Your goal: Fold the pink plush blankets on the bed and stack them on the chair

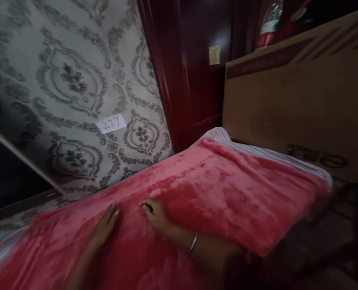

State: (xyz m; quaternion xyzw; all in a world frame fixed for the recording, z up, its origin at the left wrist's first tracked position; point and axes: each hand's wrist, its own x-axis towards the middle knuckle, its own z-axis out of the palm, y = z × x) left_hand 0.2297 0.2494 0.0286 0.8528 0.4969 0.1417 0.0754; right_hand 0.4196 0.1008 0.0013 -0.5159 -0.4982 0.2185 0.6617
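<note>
A red plush blanket (209,193) with lighter pink patches lies spread over a bed-like surface along the wall. My left hand (105,226) rests on it with fingers stretched forward and slightly apart. To its right, my right hand (157,216) is curled, thumb and finger meeting at the blanket's surface around a small gap. A little of the cloth seems pinched at those fingertips, though the hold is partly hidden. A thin bangle (193,243) circles my right wrist. Beneath the blanket's far right edge shows a striped sheet (275,155).
A large cardboard box (296,96) stands beyond the right end, with a plastic bottle (267,32) behind its top edge. Patterned wallpaper (73,80) bearing a paper label (111,123) marked 277 borders the far side, next to a dark red wooden door (200,80).
</note>
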